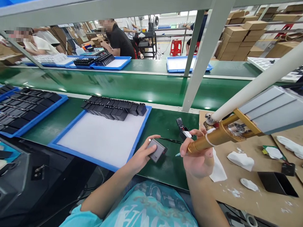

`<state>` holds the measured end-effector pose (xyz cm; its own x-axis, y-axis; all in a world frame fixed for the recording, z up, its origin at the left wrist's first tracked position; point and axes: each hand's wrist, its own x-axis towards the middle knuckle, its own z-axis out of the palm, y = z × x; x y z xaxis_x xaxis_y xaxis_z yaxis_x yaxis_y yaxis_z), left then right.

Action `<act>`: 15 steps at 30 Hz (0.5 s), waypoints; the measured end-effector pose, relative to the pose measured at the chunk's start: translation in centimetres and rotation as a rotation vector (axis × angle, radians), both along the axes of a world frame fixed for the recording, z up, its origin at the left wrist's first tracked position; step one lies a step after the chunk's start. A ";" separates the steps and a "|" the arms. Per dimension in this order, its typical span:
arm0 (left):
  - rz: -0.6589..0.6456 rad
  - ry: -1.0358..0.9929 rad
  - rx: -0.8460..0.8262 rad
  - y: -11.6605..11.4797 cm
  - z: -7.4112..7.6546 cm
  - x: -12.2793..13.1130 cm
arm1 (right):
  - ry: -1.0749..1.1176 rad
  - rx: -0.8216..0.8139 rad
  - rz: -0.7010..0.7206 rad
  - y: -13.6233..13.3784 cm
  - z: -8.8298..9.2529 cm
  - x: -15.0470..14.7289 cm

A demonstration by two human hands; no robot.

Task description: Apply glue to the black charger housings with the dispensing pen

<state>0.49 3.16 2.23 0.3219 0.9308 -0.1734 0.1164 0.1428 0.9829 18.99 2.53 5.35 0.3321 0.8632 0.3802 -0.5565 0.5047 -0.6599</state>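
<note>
Forearms point(107, 195) angled inward over green bench point(167, 172), left hand point(141, 157) pinching a small grey rectangular module point(157, 150) with thumb across its upper face, index finger stretched along the far edge. Right hand point(198, 162) curled around the barrel of a gold dispensing gun point(223, 131), pale nozzle point(178, 154) pointing left, near the module but apart from it. Open black casing point(183, 130) on bench just beyond right hand, contact unclear; blue tray point(89, 157) left of module, black boxes point(111, 108) rowed at its far end.
</note>
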 end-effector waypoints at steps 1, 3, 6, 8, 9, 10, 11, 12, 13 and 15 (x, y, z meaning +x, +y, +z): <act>0.038 -0.169 -0.092 0.0 0.2 -0.4 | 0.001 0.001 0.001 0.0 -0.1 0.0; 0.088 -0.399 -0.199 0.1 0.6 -1.2 | -0.002 0.002 0.003 0.1 -0.3 0.2; 0.131 -0.440 -0.179 0.6 0.7 -2.8 | -0.015 0.009 -0.003 0.2 -0.6 0.4; 0.162 -0.214 -0.031 1.4 0.6 -4.2 | -0.026 0.015 -0.012 0.3 -0.7 0.5; 0.189 -0.018 0.089 2.1 0.5 -5.1 | -0.030 0.014 -0.016 0.3 -0.7 0.5; 0.224 0.216 0.234 3.0 0.3 -6.0 | -0.030 0.014 -0.020 0.3 -0.7 0.5; 0.261 0.470 0.388 4.1 0.2 -7.0 | -0.029 0.013 -0.021 0.3 -0.7 0.5; 0.293 0.720 0.536 5.3 0.1 -8.0 | -0.027 0.010 -0.022 0.3 -0.7 0.5; 0.311 0.943 0.665 6.7 -0.1 -9.0 | -0.023 0.007 -0.023 0.3 -0.7 0.5; 0.270 1.264 0.824 9.4 -0.2 -10.8 | -0.016 0.005 -0.029 0.3 -0.7 0.5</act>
